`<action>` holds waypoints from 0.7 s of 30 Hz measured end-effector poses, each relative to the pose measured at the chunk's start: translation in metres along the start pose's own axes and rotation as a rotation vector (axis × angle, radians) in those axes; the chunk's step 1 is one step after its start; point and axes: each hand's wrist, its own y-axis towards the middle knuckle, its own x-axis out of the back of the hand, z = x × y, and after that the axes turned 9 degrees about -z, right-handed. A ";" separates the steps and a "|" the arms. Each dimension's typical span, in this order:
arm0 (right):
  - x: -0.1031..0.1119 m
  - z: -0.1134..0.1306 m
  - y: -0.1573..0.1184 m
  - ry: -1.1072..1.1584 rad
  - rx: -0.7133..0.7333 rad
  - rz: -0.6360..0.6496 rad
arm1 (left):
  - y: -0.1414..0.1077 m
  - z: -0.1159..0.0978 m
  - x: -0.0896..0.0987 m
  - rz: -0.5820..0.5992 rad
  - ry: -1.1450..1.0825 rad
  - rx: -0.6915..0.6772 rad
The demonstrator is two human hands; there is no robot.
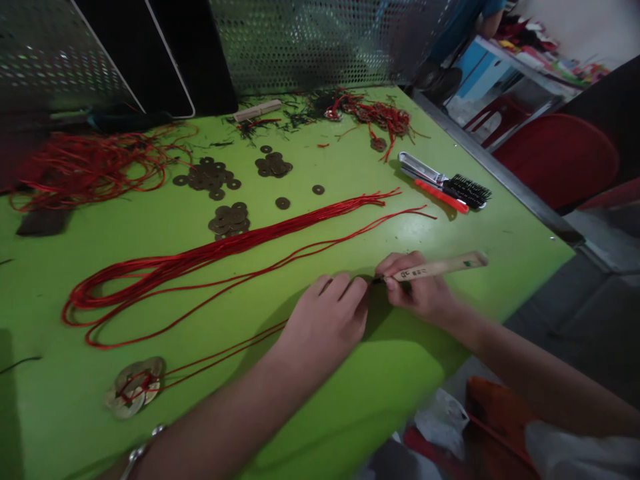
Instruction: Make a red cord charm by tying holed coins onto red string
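Observation:
My left hand is closed on a red cord low over the green table. The doubled cord runs left from under it to a cluster of brass coins tied with red cord. Close by on the right, my right hand grips a wooden-handled tool, its dark tip at the fingertips of my left hand. What lies between the fingertips is too small to make out. Behind my hands stretches a looped bundle of red cords, with a separate looped cord in front of it.
Piles of dark holed coins lie on the table behind the cords. Tangled red cord is at the left; knotted coins are at the back. A black brush rests beside an orange cutter. A person is beyond.

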 end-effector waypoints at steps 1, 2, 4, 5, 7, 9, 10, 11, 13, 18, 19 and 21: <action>0.000 0.000 0.000 0.008 -0.005 -0.007 | 0.000 0.000 0.000 0.004 0.005 0.001; 0.000 0.001 0.000 0.014 -0.003 -0.013 | 0.000 0.000 0.000 0.006 0.008 0.004; 0.000 0.001 0.000 0.013 0.013 -0.017 | 0.000 0.000 0.000 0.011 0.005 0.009; 0.000 0.001 0.000 0.007 0.024 -0.015 | 0.000 0.000 -0.001 0.009 0.003 0.009; 0.000 0.000 0.000 -0.013 0.033 -0.007 | -0.001 0.000 -0.002 -0.005 0.006 0.001; 0.000 0.000 -0.001 -0.036 0.031 -0.007 | -0.001 0.001 -0.002 -0.030 0.009 0.000; 0.000 0.000 -0.001 -0.045 0.030 -0.005 | -0.001 0.001 -0.003 -0.040 0.008 0.000; 0.000 0.000 -0.002 -0.049 0.028 -0.001 | -0.001 0.001 -0.003 -0.046 0.005 0.000; 0.000 0.000 -0.001 -0.050 0.024 0.009 | -0.001 0.001 -0.003 -0.055 -0.001 0.001; 0.001 0.001 0.001 -0.048 -0.004 0.024 | -0.002 0.001 -0.002 -0.045 0.019 -0.033; 0.001 0.001 0.001 -0.045 -0.004 0.026 | -0.002 0.001 -0.001 -0.047 0.023 -0.039; 0.001 0.000 0.001 -0.042 0.001 0.021 | -0.002 0.001 -0.001 -0.051 0.016 -0.034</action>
